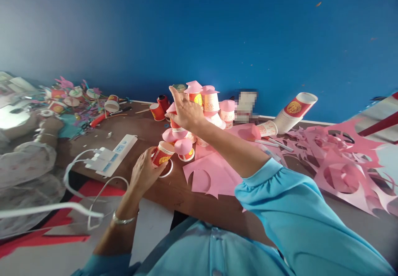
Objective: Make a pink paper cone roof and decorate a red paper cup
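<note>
My left hand point(144, 170) is wrapped round a red paper cup point(163, 153) with a yellow emblem, tilted above the table's front part. Farther back, my right hand point(188, 110) reaches over a cluster of paper cups, thumb and forefinger spread apart. Beneath its thumb side stands a red cup with a pink paper top point(175, 122); whether the fingers touch it is partly hidden. Beyond the hand are a red cup with a pink cap point(195, 95) and a pale patterned cup point(210, 101). Another pink-topped cup point(184, 148) stands beside the held one.
Pink paper sheets point(214, 176) and cut scraps point(345, 176) cover the right side. A tall stack of cups point(294, 112) leans near the blue wall. A white power strip point(116, 155) with cables lies left. Another person's arm point(46, 139) is by a cluttered pile of craft pieces point(77, 101).
</note>
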A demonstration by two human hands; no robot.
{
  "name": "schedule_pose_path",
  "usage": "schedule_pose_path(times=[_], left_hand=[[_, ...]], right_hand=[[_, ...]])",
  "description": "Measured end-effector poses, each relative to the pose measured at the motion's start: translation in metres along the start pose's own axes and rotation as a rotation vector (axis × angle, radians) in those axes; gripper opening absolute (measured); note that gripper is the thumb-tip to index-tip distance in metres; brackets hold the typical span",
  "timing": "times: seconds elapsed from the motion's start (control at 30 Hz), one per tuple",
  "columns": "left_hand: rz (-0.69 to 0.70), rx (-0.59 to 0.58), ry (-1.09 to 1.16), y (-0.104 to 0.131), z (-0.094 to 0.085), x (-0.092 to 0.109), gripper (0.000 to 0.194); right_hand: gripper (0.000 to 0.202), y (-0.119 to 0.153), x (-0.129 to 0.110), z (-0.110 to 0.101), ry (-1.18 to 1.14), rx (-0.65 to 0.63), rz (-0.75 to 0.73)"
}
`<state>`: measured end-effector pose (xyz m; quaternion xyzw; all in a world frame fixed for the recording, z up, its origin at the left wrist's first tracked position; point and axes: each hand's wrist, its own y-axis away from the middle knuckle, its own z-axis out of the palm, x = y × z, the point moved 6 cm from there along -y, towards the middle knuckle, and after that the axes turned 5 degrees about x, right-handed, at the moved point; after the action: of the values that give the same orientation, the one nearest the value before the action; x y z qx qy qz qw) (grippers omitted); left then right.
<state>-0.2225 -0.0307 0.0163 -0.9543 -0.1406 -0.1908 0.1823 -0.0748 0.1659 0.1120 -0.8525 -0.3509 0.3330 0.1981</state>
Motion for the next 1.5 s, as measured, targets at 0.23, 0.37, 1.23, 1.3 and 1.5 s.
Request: schedule_pose_path(times=[0.23, 0.37, 1.23, 1.3, 1.5], left_hand=[[0.092, 0.106, 0.055, -0.002, -0.025, 0.024, 0.054], [0.103, 0.146, 0.066, -0.003, -0.035, 0.029, 0.055], [0.243, 0.261, 0.144, -0.050, -0.017, 0.062, 0.055], [0.233, 0.258, 0.148, -0.050, -0.015, 0.058, 0.055], [0.237, 0.263, 0.154, -0.046, -0.012, 0.048, 0.052]], right_hand=[[0.088, -0.001, -0.005, 0.002, 0.017, -0.054, 0.046], [0.079, 0.007, -0.011, -0.016, -0.061, 0.009, 0.003], [0.071, 0.045, 0.002, -0.078, -0.247, 0.223, -0.179], [0.070, 0.044, 0.004, -0.070, -0.234, 0.201, -0.170], [0.063, 0.045, 0.002, -0.045, -0.225, 0.097, -0.138]])
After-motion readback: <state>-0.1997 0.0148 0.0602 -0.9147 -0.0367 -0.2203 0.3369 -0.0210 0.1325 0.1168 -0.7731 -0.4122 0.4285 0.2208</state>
